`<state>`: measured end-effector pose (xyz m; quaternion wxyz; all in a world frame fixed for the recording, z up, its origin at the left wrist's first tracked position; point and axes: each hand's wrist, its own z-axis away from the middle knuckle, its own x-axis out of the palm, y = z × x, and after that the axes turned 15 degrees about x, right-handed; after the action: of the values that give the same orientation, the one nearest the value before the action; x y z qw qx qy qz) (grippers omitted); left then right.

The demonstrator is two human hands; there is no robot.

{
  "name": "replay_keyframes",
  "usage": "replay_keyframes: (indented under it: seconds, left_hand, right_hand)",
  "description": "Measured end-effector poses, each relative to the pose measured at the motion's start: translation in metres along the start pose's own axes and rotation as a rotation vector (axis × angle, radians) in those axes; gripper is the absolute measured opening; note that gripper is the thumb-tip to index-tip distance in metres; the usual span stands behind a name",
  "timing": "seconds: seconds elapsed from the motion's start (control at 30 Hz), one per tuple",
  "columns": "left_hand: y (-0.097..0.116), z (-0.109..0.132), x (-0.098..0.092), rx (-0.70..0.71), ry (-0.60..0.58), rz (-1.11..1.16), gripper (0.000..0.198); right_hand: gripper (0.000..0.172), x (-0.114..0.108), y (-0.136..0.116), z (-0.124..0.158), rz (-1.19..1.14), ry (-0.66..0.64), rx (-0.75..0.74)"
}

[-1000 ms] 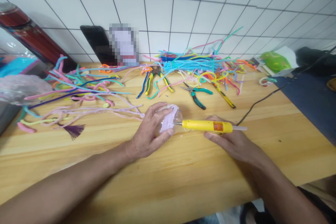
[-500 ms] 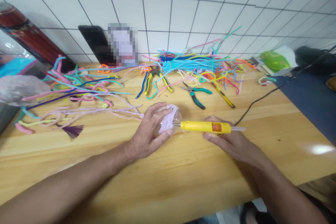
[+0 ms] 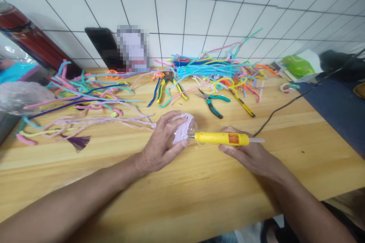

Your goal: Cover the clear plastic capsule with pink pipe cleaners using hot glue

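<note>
My left hand (image 3: 163, 142) is wrapped around a clear plastic piece (image 3: 192, 124) with pale lilac pipe cleaner (image 3: 181, 132) on it; the fingers cover much of its left side. In my right hand (image 3: 247, 150) is a yellow hot glue gun (image 3: 216, 138), held level and pointing left. Its metal nozzle meets the lilac part near my left thumb. A whitish glue stick (image 3: 257, 140) sticks out of the gun's back end. The gun's handle and trigger are hidden behind my right hand.
Loose pipe cleaners (image 3: 94, 93) lie at left, and a blue bundle (image 3: 205, 70) lies along the tiled wall. Yellow-green pliers (image 3: 162, 90), teal pliers (image 3: 213, 107) and a yellow cutter (image 3: 243, 104) lie beyond my hands. A black cord (image 3: 281, 108) crosses the right side.
The glue gun has shifted very slightly left, with its nozzle still at the lilac part. My left hand stays in place.
</note>
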<state>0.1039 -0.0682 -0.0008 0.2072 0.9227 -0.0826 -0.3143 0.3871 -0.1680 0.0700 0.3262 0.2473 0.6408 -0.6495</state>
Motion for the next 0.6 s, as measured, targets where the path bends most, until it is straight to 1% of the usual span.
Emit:
replay_keyframes:
  seconds: [0.1, 0.3, 0.43, 0.6]
  left_hand:
    - [-0.0002, 0.0003, 0.0008, 0.013, 0.015, 0.004, 0.066]
    - [0.0, 0.0001, 0.0003, 0.009, 0.006, 0.004, 0.067]
    - [0.0, -0.0001, -0.0002, 0.006, 0.003, -0.003, 0.067]
    - [0.0002, 0.0007, 0.0005, -0.001, 0.001, -0.007, 0.067]
  right_hand:
    - [0.016, -0.0016, 0.001, 0.0008, -0.001, 0.028, -0.005]
    - [0.015, -0.0037, 0.0013, 0.0009, -0.011, -0.012, 0.013]
    - [0.018, -0.0027, 0.0016, 0.0015, -0.005, 0.012, 0.012]
    - [0.015, -0.0035, 0.001, 0.0012, -0.006, 0.003, 0.019]
